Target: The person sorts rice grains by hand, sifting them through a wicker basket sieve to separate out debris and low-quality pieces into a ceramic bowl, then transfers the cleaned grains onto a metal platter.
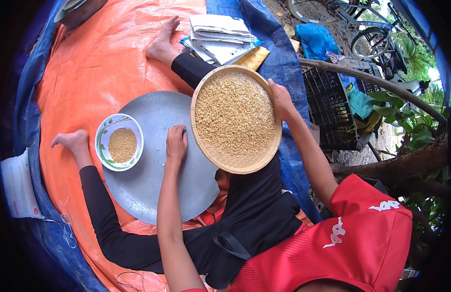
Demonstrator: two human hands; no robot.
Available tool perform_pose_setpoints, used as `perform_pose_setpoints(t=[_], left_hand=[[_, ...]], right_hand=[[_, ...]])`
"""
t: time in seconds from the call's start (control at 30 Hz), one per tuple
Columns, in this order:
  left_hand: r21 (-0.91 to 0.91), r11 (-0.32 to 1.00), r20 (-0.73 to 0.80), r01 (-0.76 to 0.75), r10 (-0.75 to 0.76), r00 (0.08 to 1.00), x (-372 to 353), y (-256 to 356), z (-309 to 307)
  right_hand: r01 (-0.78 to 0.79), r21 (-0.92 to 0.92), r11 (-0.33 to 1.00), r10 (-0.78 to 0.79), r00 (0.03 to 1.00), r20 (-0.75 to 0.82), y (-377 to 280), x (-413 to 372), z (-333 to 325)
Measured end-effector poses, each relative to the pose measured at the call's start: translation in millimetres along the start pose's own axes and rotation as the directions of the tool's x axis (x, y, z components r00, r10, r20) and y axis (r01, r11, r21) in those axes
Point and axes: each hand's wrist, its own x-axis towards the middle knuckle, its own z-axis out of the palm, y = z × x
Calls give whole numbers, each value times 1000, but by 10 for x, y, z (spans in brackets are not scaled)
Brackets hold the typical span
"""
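My right hand [282,100] grips the rim of a round woven bamboo winnowing basket [235,163], thumb at the edge. Unhusked rice grains [232,112] cover most of its inside, leaving weave bare toward me. The basket is held over the right part of a large round grey metal tray [152,194]. On that tray rests my left hand [176,144], its fingers curled together and their tips low near the surface; anything in them is hidden. Left of it, a white bowl with green leaf patterns [104,146] contains a small heap of grain [122,145].
An orange tarp [89,73] with blue edges [28,97] lies under my outstretched legs. Folded white sacks [220,36] are beyond the basket. A black crate [327,104], a blue bag [317,41], a wooden pole [371,78] and a bicycle [371,41] are at the right.
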Motion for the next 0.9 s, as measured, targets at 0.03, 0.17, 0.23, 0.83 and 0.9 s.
perform_pose_setpoints(t=[0.03,0.17,0.23,0.83,0.9], left_hand=[[-4,1000,25,4,-4,1000,-10,-6,-6],[-3,999,86,39,-38,996,4,-16,-25],[-1,1000,61,25,-25,998,13,8,-34],[24,991,-157,133,-127,979,-274,216,265],[94,984,-223,152,-128,966,-248,176,276]], right_hand=[[0,-8,1000,0,1000,0,-6,-5,-1],[8,-12,1000,-8,1000,-1,-1,-8,3],[1,-2,1000,-1,1000,-6,-15,-21,18],[11,-18,1000,-11,1000,-8,7,6,12],[9,-19,1000,-10,1000,-15,-3,-12,18]])
